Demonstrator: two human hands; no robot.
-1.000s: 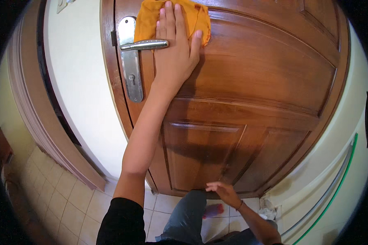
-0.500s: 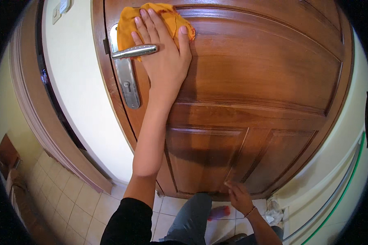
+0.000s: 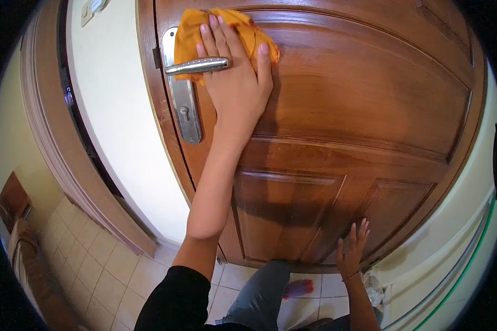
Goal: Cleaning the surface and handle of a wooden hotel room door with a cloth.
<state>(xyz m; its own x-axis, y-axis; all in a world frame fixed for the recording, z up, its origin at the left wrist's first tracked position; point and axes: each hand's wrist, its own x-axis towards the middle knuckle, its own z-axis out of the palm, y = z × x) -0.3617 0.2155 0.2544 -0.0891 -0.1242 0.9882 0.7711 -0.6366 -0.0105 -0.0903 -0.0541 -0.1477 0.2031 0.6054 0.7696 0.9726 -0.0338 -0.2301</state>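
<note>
My left hand [image 3: 234, 74] holds an orange cloth [image 3: 190, 30] pressed against the upper left of a brown wooden door [image 3: 359, 83]. The fingers stretch upward over the cloth, thumb out to the right. A silver lever handle [image 3: 188, 67] passes in front of the cloth and reaches the side of that hand. Its metal lock plate [image 3: 188, 113] runs down below, partly covered by the cloth. Low on the right, my right hand [image 3: 352, 255], a thin bracelet at its wrist, is open with fingers spread before the lower door panel; whether it touches the wood I cannot tell.
A white wall [image 3: 121, 110] and a second door frame [image 3: 55, 127] stand to the left. Below are floor tiles [image 3: 132, 270] with a red and purple object [image 3: 299, 288]. A clear plastic bag [image 3: 374, 292] and a green-edged rail [image 3: 458, 262] are at right.
My right hand has risen and moved right, its fingers opening out. My left hand remains on the cloth by the handle. The whole view has shifted slightly.
</note>
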